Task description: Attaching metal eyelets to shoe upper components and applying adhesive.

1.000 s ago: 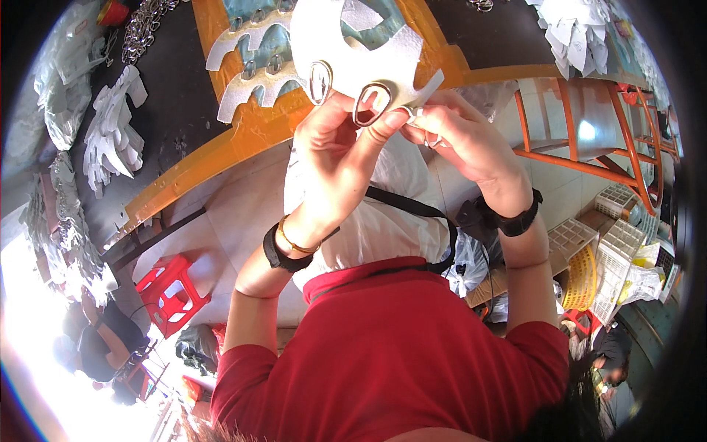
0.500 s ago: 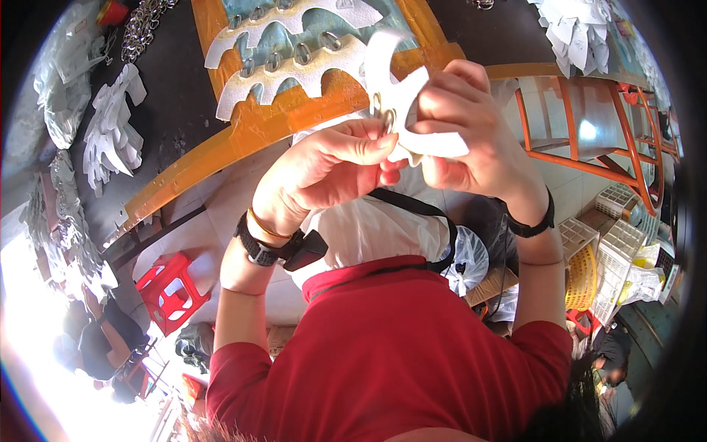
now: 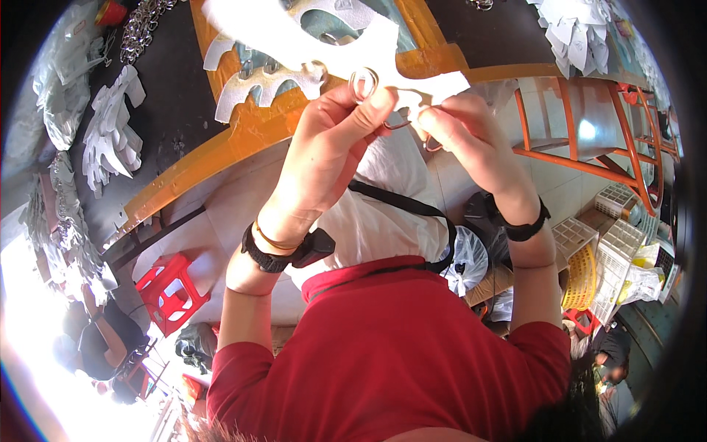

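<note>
Above the table's near edge, both my hands hold a white cut-out strip point(image 3: 372, 50) with scalloped edges, glaring in the light. My left hand point(image 3: 320, 151) is closed, thumb and fingers pinching the strip beside a metal ring point(image 3: 363, 84). At the strip's right end, my right hand point(image 3: 475, 140) pinches its lower edge, where more metal loops show partly between the fingers. Behind the held strip, similar white scalloped strips point(image 3: 234, 98) lie on the table, with metal rings on their tabs; the held strip hides part of them.
Loose white cut pieces point(image 3: 114, 129) and a heap of metal rings point(image 3: 142, 33) lie left; another white pile point(image 3: 573, 33) lies far right. Orange tape point(image 3: 184, 171) covers the table edge. A red stool point(image 3: 171, 293), an orange metal frame point(image 3: 571, 151), crates point(image 3: 617, 254) and a co-worker point(image 3: 110, 335) are around.
The strip, curled between my hands before, is now stretched out up and to the left over the table. My left hand has turned fingers-upward; my right hand has shifted down to its lower edge.
</note>
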A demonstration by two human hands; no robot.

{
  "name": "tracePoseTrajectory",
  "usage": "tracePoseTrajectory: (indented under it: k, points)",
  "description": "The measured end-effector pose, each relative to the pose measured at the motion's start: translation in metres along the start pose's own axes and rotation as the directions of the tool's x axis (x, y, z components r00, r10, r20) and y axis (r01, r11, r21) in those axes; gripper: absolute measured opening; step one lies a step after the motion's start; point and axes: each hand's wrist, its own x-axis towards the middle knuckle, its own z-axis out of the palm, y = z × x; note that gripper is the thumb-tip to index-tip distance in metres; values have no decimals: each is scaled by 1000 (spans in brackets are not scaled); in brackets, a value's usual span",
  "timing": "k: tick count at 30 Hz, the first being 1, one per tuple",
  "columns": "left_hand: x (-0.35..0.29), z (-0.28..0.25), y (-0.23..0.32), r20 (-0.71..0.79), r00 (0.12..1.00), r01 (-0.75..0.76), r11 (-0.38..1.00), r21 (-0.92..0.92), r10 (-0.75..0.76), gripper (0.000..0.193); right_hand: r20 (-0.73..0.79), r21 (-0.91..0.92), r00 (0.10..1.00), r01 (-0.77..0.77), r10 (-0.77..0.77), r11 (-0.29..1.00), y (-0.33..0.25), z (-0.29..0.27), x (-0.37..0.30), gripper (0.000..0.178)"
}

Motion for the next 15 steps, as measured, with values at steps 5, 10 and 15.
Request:
tracePoseTrajectory:
  k: [5,10,15]
  points:
    - [-3,0,-4,-49,998,-22,975,222,34,22,-85,21,993,-75,76,997,1,7,-3,26]
    - [-3,5,-5,-62,990,-104,956,274,125,18,-244,-418,964,-7,-105,909,-2,14,-4,21]
    - [-8,13,-9,-166,944,-216,916,339,284,13,-302,-772,512,363,-804,521,13,10,3,28]
